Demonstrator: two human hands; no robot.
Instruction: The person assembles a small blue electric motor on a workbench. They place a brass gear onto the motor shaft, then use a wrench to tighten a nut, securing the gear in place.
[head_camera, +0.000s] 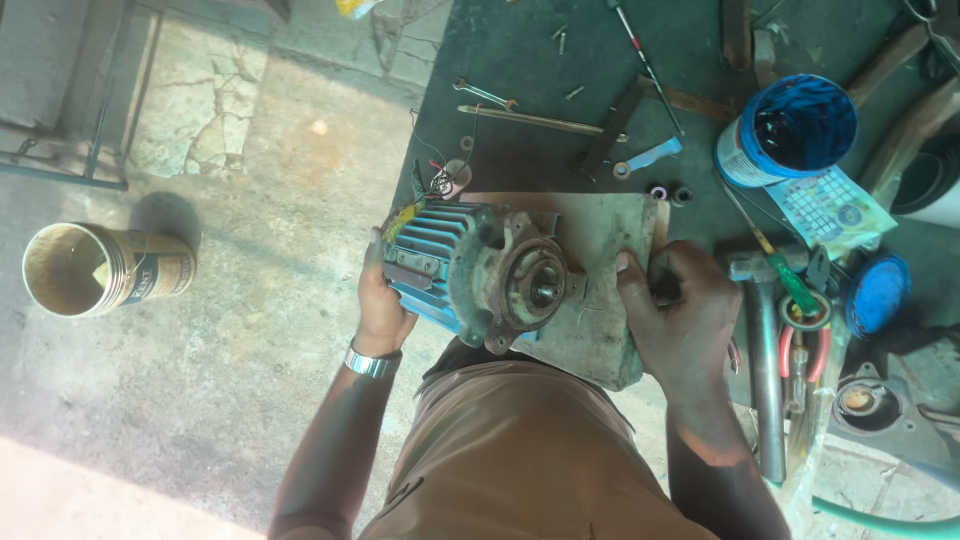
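Observation:
A blue finned electric motor with a rusty grey end bell and bare shaft lies on a worn board at the bench edge. My left hand grips the motor's finned left side; a metal watch band sits on that wrist. My right hand rests on the board's right edge, fingers curled around a small dark object that I cannot identify. Loose wires stick out behind the motor.
An open blue grease tub and its lid stand at the right. A hammer, pliers, a screwdriver, wrenches and rods litter the dark bench. A tan bucket sits on the concrete floor at the left.

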